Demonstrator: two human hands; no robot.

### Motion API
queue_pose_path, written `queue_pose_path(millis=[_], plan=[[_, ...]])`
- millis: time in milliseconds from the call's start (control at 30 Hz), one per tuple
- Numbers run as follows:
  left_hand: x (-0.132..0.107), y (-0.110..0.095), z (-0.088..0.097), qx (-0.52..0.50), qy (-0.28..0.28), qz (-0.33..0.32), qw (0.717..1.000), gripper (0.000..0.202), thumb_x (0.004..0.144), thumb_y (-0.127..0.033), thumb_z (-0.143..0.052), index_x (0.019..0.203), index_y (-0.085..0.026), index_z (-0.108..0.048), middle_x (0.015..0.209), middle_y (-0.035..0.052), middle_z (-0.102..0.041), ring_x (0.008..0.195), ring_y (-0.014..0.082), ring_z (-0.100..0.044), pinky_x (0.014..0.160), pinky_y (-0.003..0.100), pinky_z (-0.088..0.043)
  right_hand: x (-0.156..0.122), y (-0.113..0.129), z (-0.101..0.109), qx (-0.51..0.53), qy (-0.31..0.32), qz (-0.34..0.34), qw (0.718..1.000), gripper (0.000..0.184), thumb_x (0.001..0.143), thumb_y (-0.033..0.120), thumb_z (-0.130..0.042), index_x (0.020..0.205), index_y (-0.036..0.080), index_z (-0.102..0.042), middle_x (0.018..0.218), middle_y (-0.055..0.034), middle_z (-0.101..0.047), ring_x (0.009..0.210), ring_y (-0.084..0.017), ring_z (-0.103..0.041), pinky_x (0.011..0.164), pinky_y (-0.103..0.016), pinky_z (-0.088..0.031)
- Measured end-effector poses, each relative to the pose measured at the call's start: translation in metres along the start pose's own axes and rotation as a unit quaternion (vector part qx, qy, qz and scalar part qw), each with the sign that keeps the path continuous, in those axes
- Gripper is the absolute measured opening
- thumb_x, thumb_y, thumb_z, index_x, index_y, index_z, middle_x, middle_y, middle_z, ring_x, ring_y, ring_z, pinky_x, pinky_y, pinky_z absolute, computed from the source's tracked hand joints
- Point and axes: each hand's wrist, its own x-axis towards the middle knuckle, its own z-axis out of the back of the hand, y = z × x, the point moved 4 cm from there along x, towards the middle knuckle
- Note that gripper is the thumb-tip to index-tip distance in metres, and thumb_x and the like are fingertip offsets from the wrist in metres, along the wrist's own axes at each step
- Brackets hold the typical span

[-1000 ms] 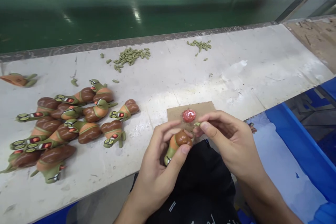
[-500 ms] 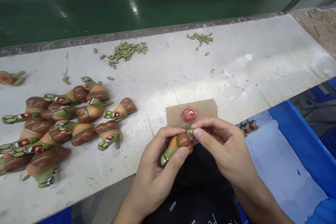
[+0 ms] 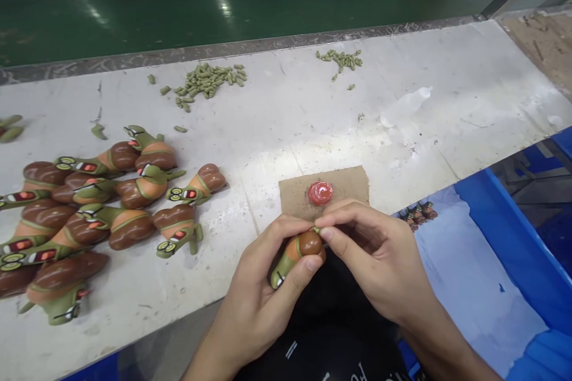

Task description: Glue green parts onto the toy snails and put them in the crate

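My left hand (image 3: 259, 286) grips a brown, orange and green toy figure (image 3: 297, 250) at the table's near edge, thumb and fingers wrapped round it. My right hand (image 3: 379, 256) pinches a small green piece (image 3: 317, 230) between thumb and forefinger and presses it against the top of the figure. Just beyond the hands a piece of cardboard (image 3: 348, 181) lies on the white table (image 3: 313, 119), with a red blob (image 3: 320, 193) on it.
A pile of several like figures (image 3: 98, 202) lies at the left. Two heaps of small green pieces (image 3: 205, 80) (image 3: 342, 61) sit near the far edge, before a green conveyor belt (image 3: 223, 0). A blue bin (image 3: 504, 244) lined with white holds more figures (image 3: 417, 213) at the right.
My right hand has brought the small green piece down from beside the red blob onto the top of the figure. The view has shifted slightly, so the table's contents appear further left.
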Motion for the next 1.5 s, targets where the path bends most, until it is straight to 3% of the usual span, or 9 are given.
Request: queue_pose_path(millis=[367,533,667,800,967,1133,1233,1333,1500], plan=[[-0.009,0.007,0.006,0.003,0.001,-0.004,1.0,0.017,0.117,-0.034,-0.072,0.132,-0.041,-0.077,0.11,-0.0024,-0.082,0.098,0.0173,-0.08,0.089,0.021,-0.064,0.0,0.008,-0.005,-0.045,0.052,0.055,0.996,0.017,0.111,0.017,-0.074,0.108,0.03,-0.084,0.105,0.0015,-0.082,0.096,-0.016,-0.08,0.086,-0.028,-0.064],[-0.015,0.012,-0.001,-0.064,-0.103,0.086,0.989,0.029,0.115,-0.057,-0.074,0.124,-0.029,-0.078,0.104,0.0037,-0.081,0.094,0.0226,-0.076,0.086,0.03,-0.063,0.012,0.035,0.011,-0.149,0.014,0.096,0.984,0.028,0.113,0.027,-0.075,0.139,0.031,-0.081,0.117,-0.0021,-0.087,0.103,-0.022,-0.084,0.092,-0.036,-0.069],[-0.014,0.015,-0.006,-0.156,-0.149,0.138,0.967,0.044,0.108,-0.067,-0.08,0.123,-0.026,-0.075,0.102,0.0045,-0.08,0.081,0.0197,-0.069,0.073,0.029,-0.057,0.082,0.048,0.038,-0.274,-0.1,0.132,0.947,0.032,0.116,0.031,-0.065,0.144,0.021,-0.079,0.113,-0.0092,-0.083,0.099,-0.028,-0.083,0.093,-0.046,-0.07],[-0.012,0.014,-0.004,-0.147,-0.139,0.14,0.969,0.048,0.106,-0.069,-0.082,0.123,-0.025,-0.074,0.098,0.0041,-0.078,0.081,0.0199,-0.068,0.072,0.03,-0.056,0.176,0.033,0.05,-0.402,-0.156,0.103,0.896,0.046,0.103,0.003,-0.052,0.14,0.016,-0.078,0.149,-0.0215,-0.07,0.116,-0.035,-0.079,0.109,-0.056,-0.064],[-0.015,0.013,-0.004,-0.107,-0.12,0.131,0.978,0.048,0.106,-0.071,-0.08,0.122,-0.026,-0.075,0.093,0.0021,-0.076,0.081,0.02,-0.067,0.076,0.031,-0.056,0.239,0.011,0.055,-0.445,-0.166,0.063,0.878,0.028,0.095,0.005,-0.06,0.108,0.016,-0.082,0.122,-0.024,-0.074,0.107,-0.043,-0.076,0.103,-0.064,-0.063],[-0.016,0.011,-0.005,-0.098,-0.123,0.126,0.98,0.049,0.106,-0.074,-0.078,0.121,-0.026,-0.075,0.093,0.0018,-0.075,0.081,0.0208,-0.066,0.076,0.032,-0.054,0.238,0.002,0.059,-0.482,-0.15,0.071,0.861,0.026,0.093,0.005,-0.059,0.095,0.018,-0.081,0.1,-0.0213,-0.076,0.102,-0.042,-0.074,0.099,-0.059,-0.061],[-0.015,0.01,-0.004,-0.101,-0.119,0.129,0.979,0.049,0.107,-0.074,-0.077,0.118,-0.026,-0.075,0.095,0.0023,-0.076,0.081,0.0211,-0.066,0.08,0.034,-0.055,0.226,0.002,0.056,-0.491,-0.134,0.094,0.856,0.03,0.096,0.003,-0.057,0.102,0.016,-0.083,0.112,-0.0226,-0.079,0.107,-0.041,-0.075,0.103,-0.055,-0.06],[-0.014,0.01,-0.004,-0.106,-0.103,0.13,0.98,0.048,0.107,-0.074,-0.076,0.117,-0.027,-0.075,0.094,0.0013,-0.076,0.081,0.0204,-0.065,0.081,0.033,-0.054,0.222,0.005,0.05,-0.491,-0.125,0.118,0.854,0.039,0.103,0.006,-0.052,0.125,0.014,-0.083,0.131,-0.0225,-0.077,0.119,-0.041,-0.075,0.109,-0.054,-0.059],[-0.012,0.009,-0.004,-0.086,-0.102,0.131,0.982,0.051,0.107,-0.077,-0.075,0.118,-0.027,-0.073,0.095,0.001,-0.075,0.081,0.0203,-0.065,0.08,0.033,-0.053,0.245,0.007,0.04,-0.491,-0.112,0.112,0.857,0.043,0.105,0.01,-0.053,0.138,0.021,-0.08,0.146,-0.0189,-0.071,0.121,-0.04,-0.076,0.106,-0.054,-0.062]])
